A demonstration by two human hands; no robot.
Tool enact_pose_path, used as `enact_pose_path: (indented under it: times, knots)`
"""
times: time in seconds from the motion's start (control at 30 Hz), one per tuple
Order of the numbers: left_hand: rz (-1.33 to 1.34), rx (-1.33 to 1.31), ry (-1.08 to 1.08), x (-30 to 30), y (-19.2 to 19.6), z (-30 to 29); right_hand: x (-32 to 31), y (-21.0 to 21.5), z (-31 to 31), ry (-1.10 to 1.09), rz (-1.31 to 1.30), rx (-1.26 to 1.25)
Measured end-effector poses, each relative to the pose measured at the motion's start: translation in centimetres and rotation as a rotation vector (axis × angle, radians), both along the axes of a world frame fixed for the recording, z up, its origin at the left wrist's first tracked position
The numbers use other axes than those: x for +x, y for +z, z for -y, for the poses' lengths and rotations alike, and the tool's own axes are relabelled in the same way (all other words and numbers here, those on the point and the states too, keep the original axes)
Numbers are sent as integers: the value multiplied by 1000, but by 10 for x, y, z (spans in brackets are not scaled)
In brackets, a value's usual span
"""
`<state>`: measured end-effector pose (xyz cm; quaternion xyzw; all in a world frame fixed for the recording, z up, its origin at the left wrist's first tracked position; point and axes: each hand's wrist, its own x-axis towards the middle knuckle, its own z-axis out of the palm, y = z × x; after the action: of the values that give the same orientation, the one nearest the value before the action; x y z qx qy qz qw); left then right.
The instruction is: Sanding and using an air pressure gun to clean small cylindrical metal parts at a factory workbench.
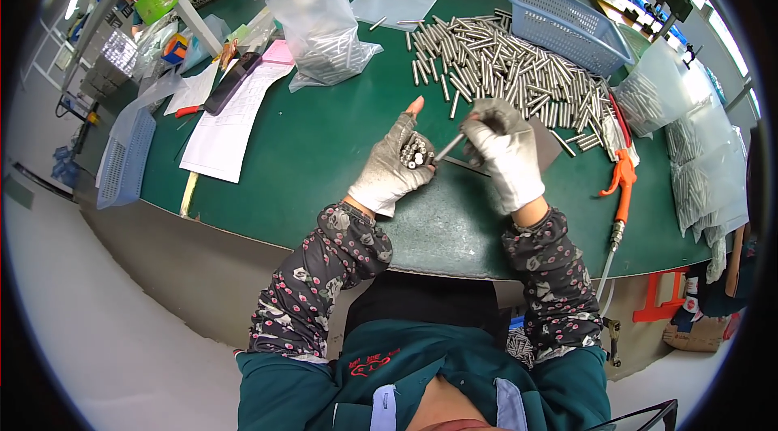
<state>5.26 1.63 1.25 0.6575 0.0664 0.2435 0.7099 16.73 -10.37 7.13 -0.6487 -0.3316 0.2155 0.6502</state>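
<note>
My left hand (389, 164), in a white fingerless work glove, is closed round a bundle of short metal pins (416, 151), their ends facing up. In my right hand (504, 147), gloved the same way, a single metal pin (449, 147) is pinched between thumb and fingers. Its free end points at the bundle, close beside it. Just beyond both hands a large loose pile of shiny metal pins (494, 58) spreads over the green table (324, 147). A brown flat sheet (545, 143) lies partly hidden behind my right hand.
Behind the pile stands a blue plastic basket (567, 22). An orange air gun (622, 180) with a hose lies to the right, near clear bags of pins (701, 164). Another pin-filled bag (328, 34), paper sheets (235, 127) and a second blue basket (130, 160) are on the left.
</note>
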Motion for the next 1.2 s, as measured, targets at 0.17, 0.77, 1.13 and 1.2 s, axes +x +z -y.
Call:
enact_pose_path:
  times: [0.17, 0.77, 1.13, 1.2]
  knots:
    - [-17, 9, 0, 0, 1, 0, -4, -25, -5, 92, -386, 179]
    - [-27, 60, 66, 1, -2, 1, -13, -25, -3, 113, 655, -198]
    - [91, -83, -83, 7, 2, 4, -20, -27, -11, 48, 678, -49]
    - [42, -103, -69, 6, 1, 4, -24, -23, -10, -34, 859, -38]
